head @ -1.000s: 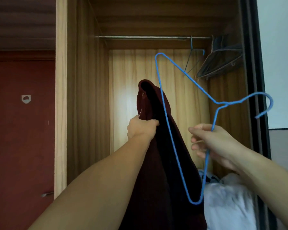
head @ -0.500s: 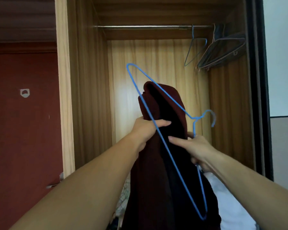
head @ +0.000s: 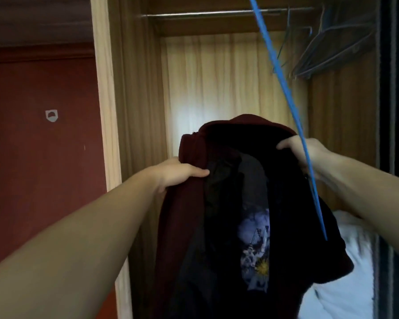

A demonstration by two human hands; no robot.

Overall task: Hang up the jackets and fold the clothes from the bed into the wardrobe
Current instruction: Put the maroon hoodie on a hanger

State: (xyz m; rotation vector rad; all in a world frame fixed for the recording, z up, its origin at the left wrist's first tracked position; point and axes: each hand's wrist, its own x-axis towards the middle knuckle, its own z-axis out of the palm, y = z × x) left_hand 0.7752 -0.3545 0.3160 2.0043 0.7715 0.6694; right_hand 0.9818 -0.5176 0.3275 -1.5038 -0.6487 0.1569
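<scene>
Both grip the maroon jacket [head: 187,203] — left hand [head: 177,173], right hand [head: 309,150] with blue hanger [head: 286,88].

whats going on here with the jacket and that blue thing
A person stands at an open wardrobe, spreading a maroon jacket open. The left hand grips one side of it; the right hand grips the other along with a blue wire hanger. The jacket is not on the hanger yet, and the rail carries only empty hangers.

Single head-worn view, facing forward into the open wardrobe [head: 134,111] at close range. Rail [head: 217,13] near top edge, forearms reach in from below.
</scene>
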